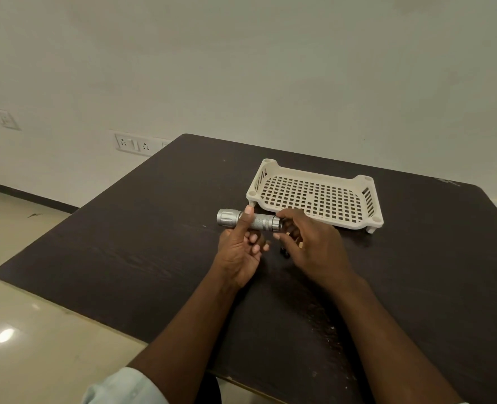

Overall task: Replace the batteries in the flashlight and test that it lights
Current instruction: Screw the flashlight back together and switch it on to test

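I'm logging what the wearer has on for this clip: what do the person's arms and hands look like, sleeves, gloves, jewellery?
Both hands are bare: no gloves on the left hand or the right hand, and no rings, watch or bracelet visible. Both forearms are uncovered. A pale light-blue sleeve shows at the left arm's bottom edge, pushed up near the elbow.

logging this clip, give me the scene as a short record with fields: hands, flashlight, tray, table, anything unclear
left hand: left hand grips the flashlight body, thumb up over the barrel
right hand: right hand at the tail end, fingers curled at the end cap
flashlight: silver flashlight, held level above the table, head pointing left
tray: cream perforated tray on short legs, just behind the hands, nothing in it
table: dark wooden table
small dark item: small dark item on the table under the right hand, identity unclear
light on: cannot tell
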